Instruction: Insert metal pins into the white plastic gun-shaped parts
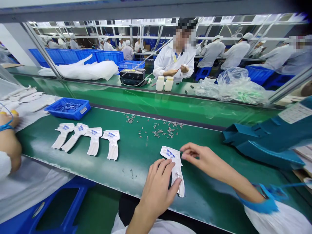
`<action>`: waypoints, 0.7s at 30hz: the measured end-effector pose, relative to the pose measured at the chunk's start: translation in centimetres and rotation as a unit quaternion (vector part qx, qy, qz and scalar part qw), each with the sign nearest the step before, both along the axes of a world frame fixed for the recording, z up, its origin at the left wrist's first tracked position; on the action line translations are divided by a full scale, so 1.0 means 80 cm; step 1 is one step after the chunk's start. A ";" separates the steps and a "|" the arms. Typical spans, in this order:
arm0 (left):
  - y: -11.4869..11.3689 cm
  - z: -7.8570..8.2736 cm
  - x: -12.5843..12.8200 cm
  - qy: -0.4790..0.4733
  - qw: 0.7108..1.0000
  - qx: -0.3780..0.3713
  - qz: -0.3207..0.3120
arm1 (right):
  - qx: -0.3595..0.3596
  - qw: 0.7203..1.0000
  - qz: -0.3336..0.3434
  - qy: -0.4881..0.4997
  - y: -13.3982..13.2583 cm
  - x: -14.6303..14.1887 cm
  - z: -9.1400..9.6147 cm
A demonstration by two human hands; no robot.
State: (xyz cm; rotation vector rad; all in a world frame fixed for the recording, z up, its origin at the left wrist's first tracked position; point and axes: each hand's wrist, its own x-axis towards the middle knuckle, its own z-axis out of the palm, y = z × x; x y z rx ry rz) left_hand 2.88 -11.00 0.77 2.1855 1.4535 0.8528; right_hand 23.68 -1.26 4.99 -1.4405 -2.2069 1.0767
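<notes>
A white pistol-shaped plastic housing half (178, 156) lies on the green work surface, hollow side up, with blue pieces in its wide end. My left hand (158, 183) lies over its handle, fingers on one side and thumb on the other, holding it against the surface. Beside the upper right edge of the housing is my right hand (201, 157), its fingers curled and thumb close to the index finger. Anything between those fingertips is too small to make out. Beyond the hands, small metal parts (168, 130) are scattered in loose heaps.
Several similar housing halves (110, 144) lie in a row at left, near a blue tray (84, 110) of small blue pieces. A teal bin (265, 146) stands at right. A neighbour's hand (12, 136) is at far left; a co-worker (168, 61) sits across the raised ledge.
</notes>
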 end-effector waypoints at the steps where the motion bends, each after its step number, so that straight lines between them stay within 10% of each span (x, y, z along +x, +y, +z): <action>1: -0.001 0.001 0.000 -0.015 1.000 0.001 -0.004 | -0.040 0.999 0.013 0.023 -0.016 -0.002 0.006; 6: -0.003 0.001 0.001 -0.037 0.999 0.019 -0.021 | -0.137 0.988 0.019 0.068 -0.054 -0.018 0.006; 21: -0.001 -0.004 0.003 0.035 0.999 -0.021 -0.012 | -0.092 0.996 -0.001 -0.015 -0.063 -0.023 -0.003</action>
